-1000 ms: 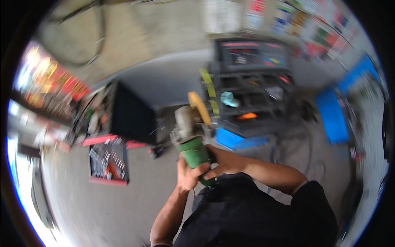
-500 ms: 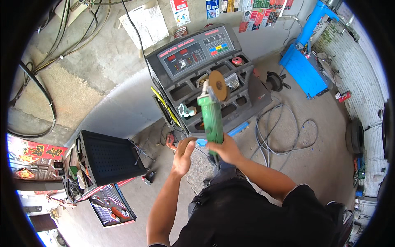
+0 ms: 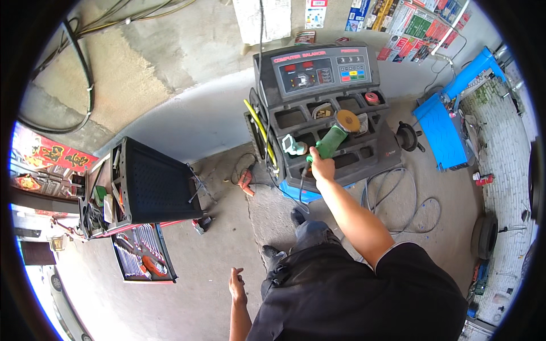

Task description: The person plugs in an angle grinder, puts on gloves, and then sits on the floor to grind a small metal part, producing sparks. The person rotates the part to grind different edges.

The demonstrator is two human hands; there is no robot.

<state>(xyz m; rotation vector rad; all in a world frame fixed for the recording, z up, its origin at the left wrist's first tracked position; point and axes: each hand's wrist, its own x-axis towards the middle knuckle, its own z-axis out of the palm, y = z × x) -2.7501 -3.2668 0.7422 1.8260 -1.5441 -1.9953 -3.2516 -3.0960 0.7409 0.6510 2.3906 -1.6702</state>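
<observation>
The green grinder [image 3: 331, 141] has moved outward, right hand [image 3: 323, 167] clamped around its rear, left hand [image 3: 238, 287] apart, loosely uncurled.

The console [image 3: 375, 142] looks like matt, dusty dark plastic. Over the console, the grinder [image 3: 331, 142] has a smooth green plastic-looking casing and a brown disc [image 3: 347, 121] with a dull, gritty face. Right of the console, the blue machine [image 3: 445, 131] looks like painted metal with some gloss. Left of the console, the tool cart [image 3: 162, 184] is matt black and the wrenches [image 3: 129, 265] are shiny metal. Behind the console, matt paper [image 3: 263, 21] hangs on the wall [image 3: 133, 62] of rough concrete.
</observation>
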